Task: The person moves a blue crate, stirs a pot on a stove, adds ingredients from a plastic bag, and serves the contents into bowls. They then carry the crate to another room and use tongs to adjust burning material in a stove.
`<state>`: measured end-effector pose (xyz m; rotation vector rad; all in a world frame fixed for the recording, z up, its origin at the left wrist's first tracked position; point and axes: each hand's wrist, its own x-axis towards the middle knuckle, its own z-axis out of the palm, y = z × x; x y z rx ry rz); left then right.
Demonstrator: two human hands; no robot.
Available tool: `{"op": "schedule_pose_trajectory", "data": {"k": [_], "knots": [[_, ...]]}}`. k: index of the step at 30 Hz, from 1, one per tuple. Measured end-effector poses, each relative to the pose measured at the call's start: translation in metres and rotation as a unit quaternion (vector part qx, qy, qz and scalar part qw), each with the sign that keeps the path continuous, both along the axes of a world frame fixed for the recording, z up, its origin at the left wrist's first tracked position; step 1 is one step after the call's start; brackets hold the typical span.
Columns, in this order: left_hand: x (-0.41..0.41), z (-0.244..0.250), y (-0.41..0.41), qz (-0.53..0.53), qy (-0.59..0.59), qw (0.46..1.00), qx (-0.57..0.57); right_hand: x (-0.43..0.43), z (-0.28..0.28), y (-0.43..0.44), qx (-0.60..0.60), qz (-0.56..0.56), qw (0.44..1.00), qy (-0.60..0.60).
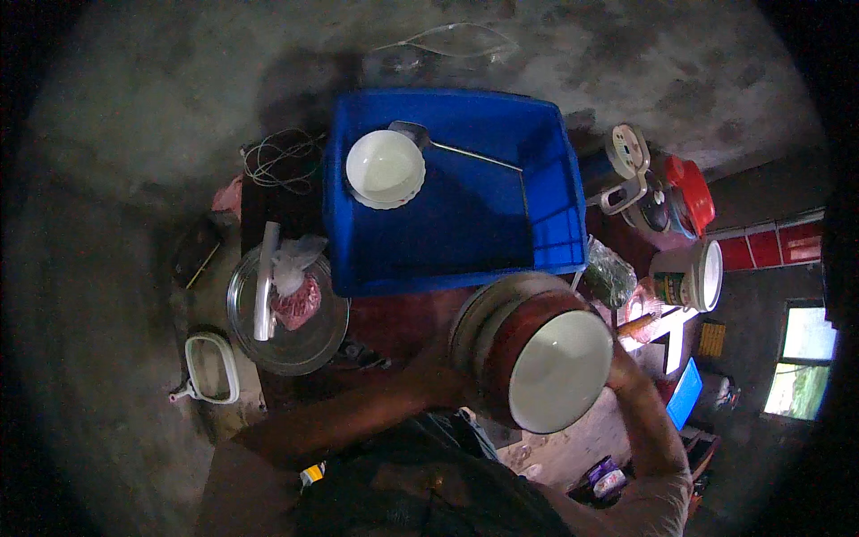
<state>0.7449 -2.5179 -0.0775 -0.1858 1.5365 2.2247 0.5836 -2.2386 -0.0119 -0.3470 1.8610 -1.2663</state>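
A stack of bowls [562, 370], the top one pale inside and dark red outside, is held tilted between my two hands. My left hand [458, 379] is on the stack's left side, its fingers mostly hidden. At the right side, my right hand [619, 366] grips the stack, partly behind it. Beyond the stack stands a blue plastic crate [560, 194]. White bowls [385, 168] lie in its back left part beside a grey utensil with a long thin metal handle [473, 155].
Left of the crate, a glass lid or dish [339, 342] bears a plastic-wrapped roll [267, 282] and a bag of reddish food [298, 303]. A coiled cable [282, 161] lies behind. To the right are a white bucket [684, 276], a red container [691, 194] and a handled jug [627, 151].
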Motion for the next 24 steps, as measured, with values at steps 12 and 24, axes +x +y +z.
{"op": "schedule_pose_trajectory", "data": {"k": [12,24], "knots": [[0.094,-0.089,-0.040,0.046,-0.145,0.988,-0.022,0.103,-0.189,-0.024,-0.031,0.060,0.998,0.007],[0.099,-0.160,-0.077,0.108,-0.222,0.968,-0.036,0.099,-0.316,-0.074,0.052,0.078,0.996,0.001]]}}
